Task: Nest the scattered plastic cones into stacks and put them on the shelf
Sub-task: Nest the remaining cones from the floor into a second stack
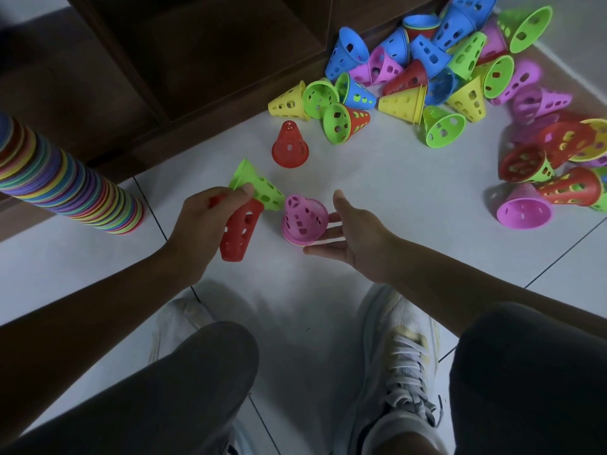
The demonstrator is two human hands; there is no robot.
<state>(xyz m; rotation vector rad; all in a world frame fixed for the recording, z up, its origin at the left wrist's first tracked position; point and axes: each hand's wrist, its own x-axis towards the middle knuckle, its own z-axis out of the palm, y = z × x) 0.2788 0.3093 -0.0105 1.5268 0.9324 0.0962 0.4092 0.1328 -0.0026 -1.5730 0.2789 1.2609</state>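
- Nearest to us, our knees and pale laced sneakers point(399, 366) rest on the white tiled floor point(377, 178), so we are crouched low over the work.
- Our left hand point(197, 221) has its grip curled round two cones at once: a red cone point(238, 234) hanging down below the palm, and a green cone point(259, 185) pinched at its rim by the thumb.
- Our right hand point(351, 234) is spread wide with straight fingers and holds nothing; the fingertips just touch the rim of a pink cone point(303, 218) standing on the floor between the two hands, with what looks like another rim under it.
- Risk here, as we judge it: the green cone is held only by a rim pinch and could slip. The open fingers may also nudge the pink cone away instead of lifting it.
- To the left stands a tall nested stack point(69, 185), leaning in this view; a knock from our left arm could topple it.
- Further on, a lone red cone point(290, 146) stands upright.
- Beyond it, the scattered pile of cones point(427, 80) lies against the foot of the dark wooden shelf point(164, 60). Much of the task remains.
- The room is dim and the tiles look smooth, so cones may slide.
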